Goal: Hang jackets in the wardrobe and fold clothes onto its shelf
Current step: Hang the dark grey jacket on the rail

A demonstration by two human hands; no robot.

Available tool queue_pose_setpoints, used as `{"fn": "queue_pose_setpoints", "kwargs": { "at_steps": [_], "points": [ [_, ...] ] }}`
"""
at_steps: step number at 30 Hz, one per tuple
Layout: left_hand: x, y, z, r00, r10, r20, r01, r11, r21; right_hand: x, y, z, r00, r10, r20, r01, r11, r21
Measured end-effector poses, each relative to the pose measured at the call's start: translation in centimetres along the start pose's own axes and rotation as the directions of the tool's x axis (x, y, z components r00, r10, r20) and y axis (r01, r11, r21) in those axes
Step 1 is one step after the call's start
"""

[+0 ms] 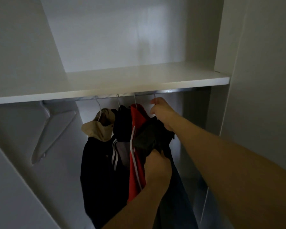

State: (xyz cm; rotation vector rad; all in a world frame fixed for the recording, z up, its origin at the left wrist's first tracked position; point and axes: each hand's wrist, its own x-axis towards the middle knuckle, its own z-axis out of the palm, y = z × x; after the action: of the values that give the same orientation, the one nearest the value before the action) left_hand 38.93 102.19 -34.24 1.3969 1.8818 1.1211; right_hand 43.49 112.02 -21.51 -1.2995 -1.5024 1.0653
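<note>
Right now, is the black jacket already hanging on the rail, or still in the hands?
Cannot tell: its hanger hook reaches the rail, but the right hand and left hand grip the black jacket.

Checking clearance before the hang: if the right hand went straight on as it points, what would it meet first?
Probably the silver rail under the white shelf; the right hand points up at it. Depth is unclear.
</note>
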Motion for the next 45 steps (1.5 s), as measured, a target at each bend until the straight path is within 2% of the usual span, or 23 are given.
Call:
{"fn": "queue_pose_setpoints", "kwargs": {
  "at_steps": [4,8,11,15,17,19,21,25,28,30,34,39,45],
  "points": [
    [5.6,1.2,0.8,0.995,0.058,-0.084,-0.056,0.998,0.024,4.1,-0.8,-0.6,0.994,-0.101,-0.034,0.097,0.989,-0.114],
    [10.9,2.2,1.2,0.99,0.073,-0.12,-0.072,0.997,0.012,6.6,1.3,-2.4,0.996,-0.082,-0.023,0.071,0.947,-0.312],
    [14.0,2.0,1.9,0.999,0.046,0.008,-0.046,0.982,0.185,6.8,4.7,-4.0,0.996,-0.018,-0.091,-0.016,0.933,-0.36],
    [15.1,1.4,2.3,0.969,-0.115,0.218,0.021,0.92,0.391,6.1,8.2,-4.3,0.997,0.014,-0.076,-0.045,0.903,-0.428],
    [14.6,1.1,2.0,0.936,-0.142,0.323,-0.015,0.899,0.438,5.5,8.7,-4.1,0.997,0.021,-0.072,-0.051,0.892,-0.449],
    [14.1,1.6,1.5,0.916,-0.164,0.365,-0.011,0.902,0.432,4.3,8.5,-4.1,0.997,0.025,-0.066,-0.053,0.882,-0.468],
    [13.2,2.7,0.3,0.931,-0.105,0.35,-0.067,0.891,0.448,2.4,7.8,-4.4,0.998,0.024,-0.051,-0.046,0.867,-0.496],
    [8.7,4.2,-2.7,0.943,0.178,0.279,-0.306,0.793,0.527,-3.4,5.6,-5.1,0.998,0.038,-0.049,-0.058,0.839,-0.541],
    [2.9,3.3,-5.8,0.862,0.42,0.283,-0.498,0.604,0.622,-9.8,4.2,-5.6,0.996,0.056,-0.063,-0.083,0.791,-0.606],
    [-1.1,1.9,-7.8,0.793,0.503,0.344,-0.595,0.519,0.614,-15.1,3.3,-5.7,0.994,0.1,-0.054,-0.112,0.772,-0.626],
    [-7.7,0.3,-11.0,0.723,0.559,0.406,-0.688,0.529,0.497,-25.2,2.5,-5.6,0.988,0.133,-0.082,-0.154,0.732,-0.663],
    [-13.8,-0.1,-11.7,0.622,0.625,0.472,-0.783,0.477,0.399,-34.7,2.7,-5.4,0.964,0.15,-0.218,-0.259,0.694,-0.672],
    [-19.2,-0.4,-9.7,0.416,0.669,0.616,-0.908,0.345,0.239,-44.6,4.7,-5.0,0.866,0.251,-0.433,-0.477,0.678,-0.56]
  ]
}}
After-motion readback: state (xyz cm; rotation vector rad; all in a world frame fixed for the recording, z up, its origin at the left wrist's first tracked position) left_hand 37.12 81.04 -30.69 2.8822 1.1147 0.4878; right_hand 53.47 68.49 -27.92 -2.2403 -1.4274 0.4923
